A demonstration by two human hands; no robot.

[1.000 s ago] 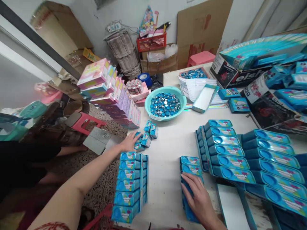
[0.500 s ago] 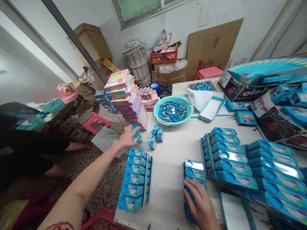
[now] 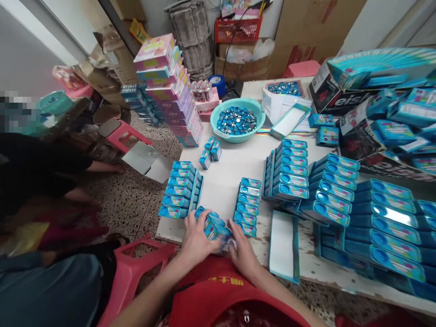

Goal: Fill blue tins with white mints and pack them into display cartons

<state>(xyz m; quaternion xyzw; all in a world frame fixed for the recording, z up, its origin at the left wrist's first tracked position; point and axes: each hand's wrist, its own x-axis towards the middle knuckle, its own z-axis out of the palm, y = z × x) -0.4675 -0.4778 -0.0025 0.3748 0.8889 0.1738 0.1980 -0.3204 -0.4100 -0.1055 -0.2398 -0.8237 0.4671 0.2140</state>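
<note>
Near the table's front edge, my left hand (image 3: 199, 240) curls around a few small blue printed boxes (image 3: 211, 225). Their near end is blurred. To their right is my right hand (image 3: 244, 252), its fingers stretched and apart, close to that blurred end; contact is unclear. Just beyond my right hand, a row of blue boxes (image 3: 247, 205) stands on the table. On the left lies a tray of blue boxes (image 3: 179, 188). A few loose blue boxes (image 3: 210, 152) stand farther back, below a turquoise basin (image 3: 218, 131) of shiny blue pieces.
An open white-lined tray (image 3: 283, 247) lies at the front right, beside several filled trays of blue boxes (image 3: 381, 236). Large cartons (image 3: 354, 131) stand at the back right. Pink boxes (image 3: 173, 106) are stacked at the back left. A red stool (image 3: 136, 268) and a person sit at the left.
My left hand has come back from the table's far left edge with blue boxes. My right hand has left the boxes in the right row and moved left. The view has tilted down.
</note>
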